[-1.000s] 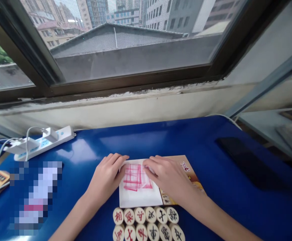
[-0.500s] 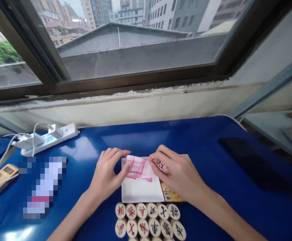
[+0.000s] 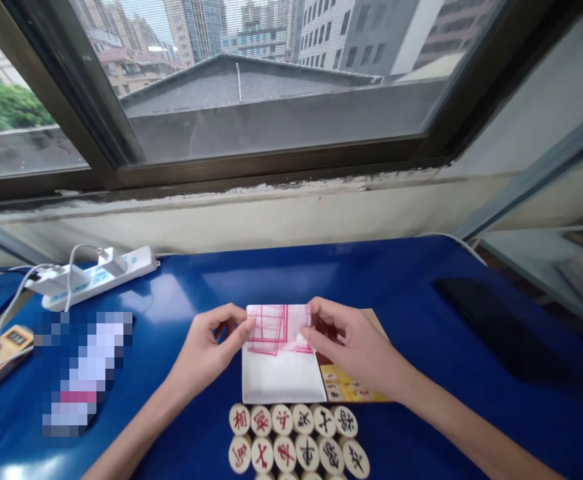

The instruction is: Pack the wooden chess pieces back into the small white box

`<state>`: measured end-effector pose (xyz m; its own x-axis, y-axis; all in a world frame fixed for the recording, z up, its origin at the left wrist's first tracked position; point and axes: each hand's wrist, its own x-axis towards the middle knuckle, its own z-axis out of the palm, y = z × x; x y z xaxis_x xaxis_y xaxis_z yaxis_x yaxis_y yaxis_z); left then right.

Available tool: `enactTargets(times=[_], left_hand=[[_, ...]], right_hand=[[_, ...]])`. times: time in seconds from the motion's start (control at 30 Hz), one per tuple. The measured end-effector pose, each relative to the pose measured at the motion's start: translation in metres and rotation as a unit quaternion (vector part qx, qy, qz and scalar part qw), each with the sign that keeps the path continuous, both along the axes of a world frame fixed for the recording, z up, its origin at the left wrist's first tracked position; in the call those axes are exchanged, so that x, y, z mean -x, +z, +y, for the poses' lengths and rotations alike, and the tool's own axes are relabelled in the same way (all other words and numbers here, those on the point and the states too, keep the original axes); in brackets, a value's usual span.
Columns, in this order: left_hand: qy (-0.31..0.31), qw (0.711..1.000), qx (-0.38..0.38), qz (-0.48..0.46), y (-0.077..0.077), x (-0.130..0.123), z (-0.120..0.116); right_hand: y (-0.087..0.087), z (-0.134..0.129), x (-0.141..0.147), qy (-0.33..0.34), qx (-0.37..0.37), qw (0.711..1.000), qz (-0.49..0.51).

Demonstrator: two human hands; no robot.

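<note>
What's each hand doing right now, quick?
Left hand: fingers pinched on the left edge of the folded sheet.
Right hand: fingers pinched on the sheet's right edge, above the box.

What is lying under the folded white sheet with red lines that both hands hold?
Under the folded sheet lies a white tray, and beside it, under the right hand, a yellow printed box lid. Whatever is inside the tray is covered.

an upper-floor room in a city: a dark-framed window [image 3: 251, 87] looks over rooftops and tower blocks, above a glossy blue table [image 3: 396, 300] with a white plastic power strip [image 3: 104, 273] and round wooden chess pieces [image 3: 296, 440].
</note>
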<state>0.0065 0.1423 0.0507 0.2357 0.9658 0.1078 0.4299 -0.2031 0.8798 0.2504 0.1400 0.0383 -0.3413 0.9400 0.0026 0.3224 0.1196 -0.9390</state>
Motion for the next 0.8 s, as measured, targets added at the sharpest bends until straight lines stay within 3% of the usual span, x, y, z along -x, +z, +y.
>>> enactTargets(times=[0.2,0.43,0.8], left_hand=[[-0.009,0.999,0.042,-0.006,0.000,0.000,-0.002],[-0.036,0.998,0.060,0.003,-0.004,0.004,0.000],[-0.059,0.997,0.055,0.013,-0.004,-0.001,-0.001]], right_hand=[[-0.007,0.002,-0.004,0.025,0.049,0.995,0.082],[-0.011,0.000,-0.007,0.002,0.044,0.997,0.071],[0.001,0.000,-0.011,0.013,0.040,0.996,0.080]])
